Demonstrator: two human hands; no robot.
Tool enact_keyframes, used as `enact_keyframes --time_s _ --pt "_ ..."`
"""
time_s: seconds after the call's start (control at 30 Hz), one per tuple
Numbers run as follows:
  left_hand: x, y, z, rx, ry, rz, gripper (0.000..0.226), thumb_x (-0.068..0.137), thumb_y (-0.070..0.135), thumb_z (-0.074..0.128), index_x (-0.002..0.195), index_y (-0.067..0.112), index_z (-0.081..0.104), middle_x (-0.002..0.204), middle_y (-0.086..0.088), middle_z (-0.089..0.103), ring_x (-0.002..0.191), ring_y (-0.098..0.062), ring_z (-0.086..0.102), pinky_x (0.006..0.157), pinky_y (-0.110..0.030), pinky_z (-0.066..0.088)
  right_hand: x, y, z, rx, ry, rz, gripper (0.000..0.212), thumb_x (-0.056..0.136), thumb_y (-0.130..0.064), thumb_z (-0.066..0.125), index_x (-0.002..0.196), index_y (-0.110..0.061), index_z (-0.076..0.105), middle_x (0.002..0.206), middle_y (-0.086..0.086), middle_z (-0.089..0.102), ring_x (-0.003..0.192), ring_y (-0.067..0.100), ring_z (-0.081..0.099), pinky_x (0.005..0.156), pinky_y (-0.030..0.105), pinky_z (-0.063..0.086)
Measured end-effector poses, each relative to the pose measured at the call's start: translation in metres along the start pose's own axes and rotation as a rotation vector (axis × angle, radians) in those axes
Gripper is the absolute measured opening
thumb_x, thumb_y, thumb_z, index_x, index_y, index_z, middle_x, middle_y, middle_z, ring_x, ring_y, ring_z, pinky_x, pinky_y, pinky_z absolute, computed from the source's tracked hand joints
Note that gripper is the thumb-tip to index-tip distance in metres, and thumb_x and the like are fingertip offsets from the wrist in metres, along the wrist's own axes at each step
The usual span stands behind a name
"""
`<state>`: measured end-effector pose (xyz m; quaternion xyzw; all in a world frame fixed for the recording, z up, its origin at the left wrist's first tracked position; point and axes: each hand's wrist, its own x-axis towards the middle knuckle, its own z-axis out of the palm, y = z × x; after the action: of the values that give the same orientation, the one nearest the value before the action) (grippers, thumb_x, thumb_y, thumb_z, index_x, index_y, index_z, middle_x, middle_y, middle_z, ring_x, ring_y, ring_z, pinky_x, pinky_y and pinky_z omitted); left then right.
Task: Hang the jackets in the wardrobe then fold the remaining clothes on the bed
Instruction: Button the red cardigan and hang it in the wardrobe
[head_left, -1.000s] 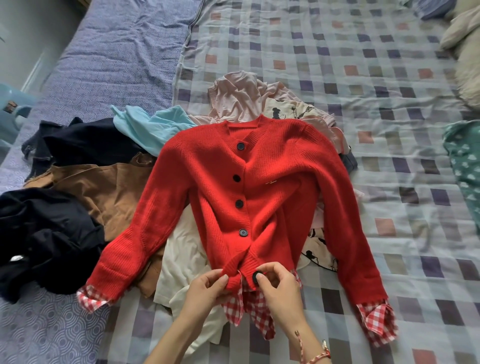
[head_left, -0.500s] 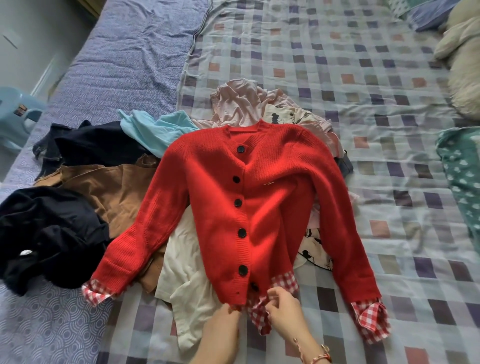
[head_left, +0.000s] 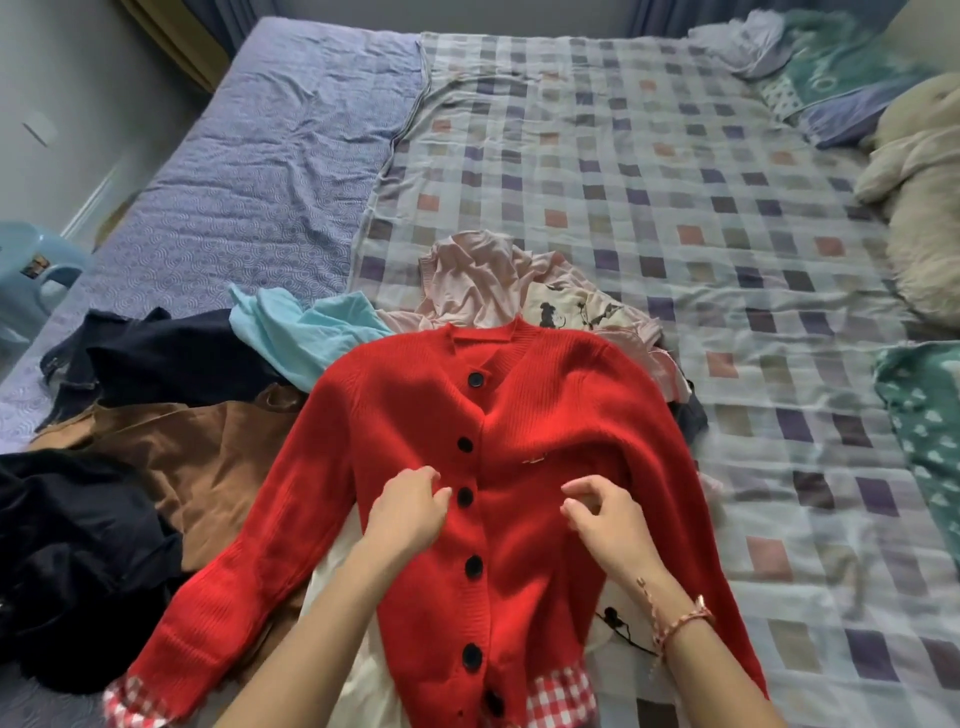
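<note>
From my remote seat I see the red knitted button-front cardigan (head_left: 545, 415) lying face up across a heap of clothes on the bed. The frame's bottom edge cuts off its red-and-white gingham hem (head_left: 561, 699), and a cream garment (head_left: 358, 670) under it is mostly hidden. The left hand (head_left: 410, 512) curls onto the knit beside a black button; I cannot tell whether it pinches. The right hand (head_left: 608, 519) is released, its fingers loosely bent over the knit. A checked bedspread (head_left: 623, 182) meets a purple patterned quilt (head_left: 260, 182). A pale blue plastic stool (head_left: 31, 270) stands at the left edge.
</note>
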<state>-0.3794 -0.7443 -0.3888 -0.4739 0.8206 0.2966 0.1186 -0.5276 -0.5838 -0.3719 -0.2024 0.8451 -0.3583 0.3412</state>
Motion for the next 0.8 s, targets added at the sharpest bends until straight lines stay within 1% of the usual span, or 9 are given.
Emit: enact_keyframes --time_s 0.1,0.2,0.3,0.4,0.5,0.6,0.67,0.73,0.8 --pt "0.049 0.025 -0.028 -0.030 0.127 0.059 0.033 0.095 0.029 0.046 0.123 0.015 0.058 0.125 -0.008 0.058 0.118 -0.027 0.051 0.099 -0.040 0.041 0.052 -0.047 -0.011 -0.087 0.109 -0.214 0.016 0.086 -0.004 0.058 0.098 -0.011 0.065 0.085 0.000 0.064 0.082 0.014 0.058 0.072 0.015 0.036" --pt "0.105 0.049 -0.050 0.051 0.213 0.212 0.038 0.092 0.010 0.043 0.127 0.019 0.055 0.132 -0.003 0.054 0.123 -0.024 0.046 0.100 -0.036 0.037 0.119 -0.080 -0.006 -0.287 0.106 -0.368 0.024 0.088 -0.002 0.050 0.107 -0.010 0.064 0.099 0.007 0.066 0.094 0.022 0.059 0.085 0.026 0.042" --pt "0.165 0.066 -0.061 0.357 0.119 0.433 0.055 0.088 0.007 0.046 0.140 0.022 0.039 0.147 0.004 0.038 0.138 -0.016 0.028 0.110 -0.030 0.022 0.183 -0.096 0.014 -0.675 -0.034 -0.520 0.043 0.088 -0.001 0.044 0.127 -0.017 0.052 0.125 0.005 0.058 0.114 0.026 0.049 0.098 0.035 0.036" --pt "0.218 0.060 -0.065 0.661 -0.038 0.492 0.050 0.090 0.017 0.046 0.139 0.021 0.037 0.143 0.001 0.041 0.140 -0.017 0.023 0.115 -0.040 0.003 0.228 -0.098 0.041 -1.054 -0.203 -0.605 0.052 0.090 -0.012 0.045 0.140 -0.018 0.034 0.142 0.002 0.042 0.132 0.025 0.032 0.109 0.040 0.020" --pt "0.235 0.046 -0.079 0.905 -0.088 0.471 0.036 0.083 0.020 0.049 0.118 0.016 0.055 0.120 -0.004 0.059 0.130 -0.022 0.037 0.114 -0.048 -0.009 0.246 -0.095 0.042 -1.286 -0.267 -0.500 0.045 0.087 -0.026 0.051 0.130 -0.015 0.045 0.133 0.008 0.048 0.131 0.026 0.032 0.112 0.048 0.011" --pt "0.230 0.041 -0.104 0.973 -0.011 0.457 0.030 0.091 0.029 0.049 0.114 0.015 0.061 0.122 -0.003 0.060 0.133 -0.021 0.032 0.114 -0.039 -0.003 0.246 -0.097 0.019 -1.333 -0.135 -0.538 0.031 0.088 -0.025 0.051 0.116 -0.015 0.059 0.122 0.007 0.056 0.123 0.025 0.039 0.109 0.044 0.017" --pt "0.221 0.041 -0.118 0.933 0.111 0.397 0.042 0.096 0.042 0.042 0.117 0.012 0.061 0.123 -0.006 0.059 0.129 -0.021 0.036 0.112 -0.037 -0.001 0.243 -0.100 -0.001 -1.282 -0.036 -0.600 0.022 0.090 -0.021 0.052 0.106 -0.014 0.065 0.114 0.006 0.059 0.119 0.027 0.042 0.105 0.042 0.023" --pt "0.197 0.042 -0.126 0.935 0.233 0.287 0.055 0.095 0.053 0.032 0.116 0.013 0.061 0.116 -0.010 0.062 0.120 -0.025 0.046 0.108 -0.039 0.010 0.224 -0.103 -0.020 -1.264 0.137 -0.715 0.011 0.073 -0.019 0.072 0.082 -0.012 0.071 0.096 0.008 0.062 0.102 0.031 0.053 0.093 0.044 0.038" --pt "0.169 0.043 -0.130 0.942 0.273 0.151 0.044 0.094 0.050 0.041 0.115 0.016 0.060 0.114 -0.007 0.063 0.113 -0.025 0.054 0.100 -0.039 0.026 0.196 -0.107 -0.037 -1.182 0.218 -0.748 0.019 0.044 -0.012 0.082 0.055 -0.012 0.066 0.083 0.009 0.062 0.081 0.032 0.059 0.073 0.041 0.048"
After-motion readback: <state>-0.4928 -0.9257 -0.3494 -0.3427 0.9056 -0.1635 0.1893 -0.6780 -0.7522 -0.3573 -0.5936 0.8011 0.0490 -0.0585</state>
